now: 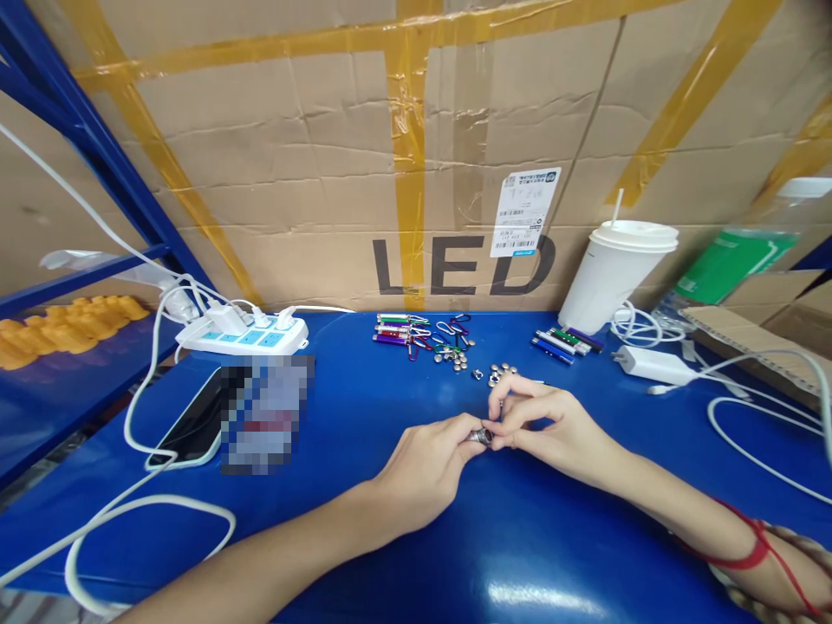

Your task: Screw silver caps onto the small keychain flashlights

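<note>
My left hand (424,468) is closed around a small silver metal tube (482,436), with its round end showing between thumb and forefinger. At that end, my right hand (552,426) pinches with thumb and forefinger. Whatever lies in the pinch is too small to make out. Just beyond my right fingers lies a cluster of button cells (499,374), partly hidden by them. Another group of button cells (458,360) lies farther back, beside several small carabiner clips (451,328). Left of these are keychain lights (393,333) in green, red and purple.
Several coloured light tubes (560,343) lie before a white lidded cup (614,269). A white power adapter (653,365) and cables are at right. On the left are a power strip (243,334) and a phone (195,425). A large carton (312,173) stands behind the blue table (520,555).
</note>
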Demonstrator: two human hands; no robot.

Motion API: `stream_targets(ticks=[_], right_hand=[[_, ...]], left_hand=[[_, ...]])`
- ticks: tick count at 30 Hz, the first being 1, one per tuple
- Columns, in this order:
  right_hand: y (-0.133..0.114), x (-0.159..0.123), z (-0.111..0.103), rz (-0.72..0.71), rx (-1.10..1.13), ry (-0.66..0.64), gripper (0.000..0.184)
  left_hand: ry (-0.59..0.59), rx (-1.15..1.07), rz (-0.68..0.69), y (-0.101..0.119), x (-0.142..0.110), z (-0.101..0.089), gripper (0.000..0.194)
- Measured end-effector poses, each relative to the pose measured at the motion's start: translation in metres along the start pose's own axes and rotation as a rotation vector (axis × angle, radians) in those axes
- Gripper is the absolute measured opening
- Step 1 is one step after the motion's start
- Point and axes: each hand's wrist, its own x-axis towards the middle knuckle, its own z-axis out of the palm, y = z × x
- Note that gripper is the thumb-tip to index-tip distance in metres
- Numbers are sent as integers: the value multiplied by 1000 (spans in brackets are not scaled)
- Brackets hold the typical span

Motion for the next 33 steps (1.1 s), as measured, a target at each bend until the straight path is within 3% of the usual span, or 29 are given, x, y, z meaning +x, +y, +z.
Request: stream_targets(ticks=[4, 10, 28, 33], right_hand=[[-1, -2, 2, -10, 57, -16, 13], [-2, -2, 5, -47, 19, 9, 13], [-9, -6, 11, -55, -46, 149, 17], [-10, -4, 13, -18, -59, 186, 21]], left_hand=[[-25, 57, 32, 0, -3, 2, 21], [47, 141, 173, -4, -4, 5, 17], [249, 226, 245, -3, -4, 5, 8], [248, 200, 235, -5, -2, 5, 14]])
